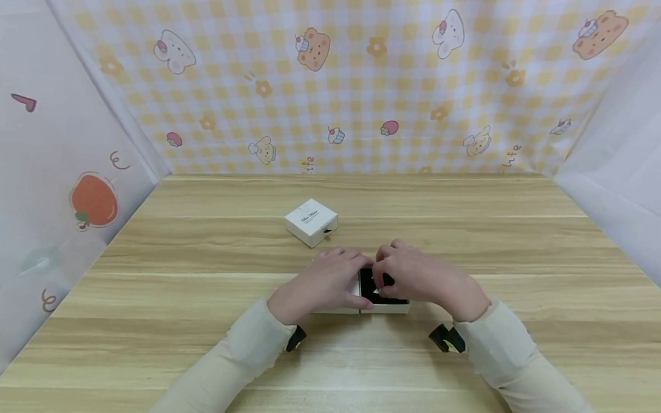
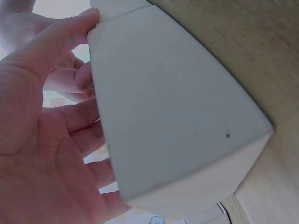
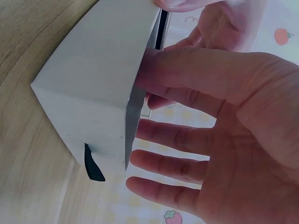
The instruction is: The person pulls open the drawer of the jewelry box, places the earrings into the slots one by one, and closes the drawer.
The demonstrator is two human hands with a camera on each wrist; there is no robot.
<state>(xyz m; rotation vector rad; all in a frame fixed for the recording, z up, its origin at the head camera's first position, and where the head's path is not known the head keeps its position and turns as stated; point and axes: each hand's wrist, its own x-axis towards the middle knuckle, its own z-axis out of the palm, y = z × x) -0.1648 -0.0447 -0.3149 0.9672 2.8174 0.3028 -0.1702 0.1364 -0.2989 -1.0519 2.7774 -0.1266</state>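
Note:
A small white box [image 1: 384, 307] lies on the wooden table [image 1: 472, 223] in front of me, its black inside [image 1: 367, 282] showing between my hands. My left hand [image 1: 336, 278] grips the box's left part, thumb on the near edge and fingers over the far side. In the left wrist view the box [image 2: 173, 102] fills the frame, with my left hand [image 2: 42, 140] around it. My right hand [image 1: 393, 275] curls over the right part, thumb against the side. In the right wrist view my right hand [image 3: 219, 130] holds the box [image 3: 93, 88], which has a black tab [image 3: 93, 165] at its end.
A second small white box [image 1: 311, 221] with dark lettering sits behind my hands, towards the table's middle. Patterned cloth walls [image 1: 335, 79] close in the table at the back and on both sides. Bare wood extends to the left and right.

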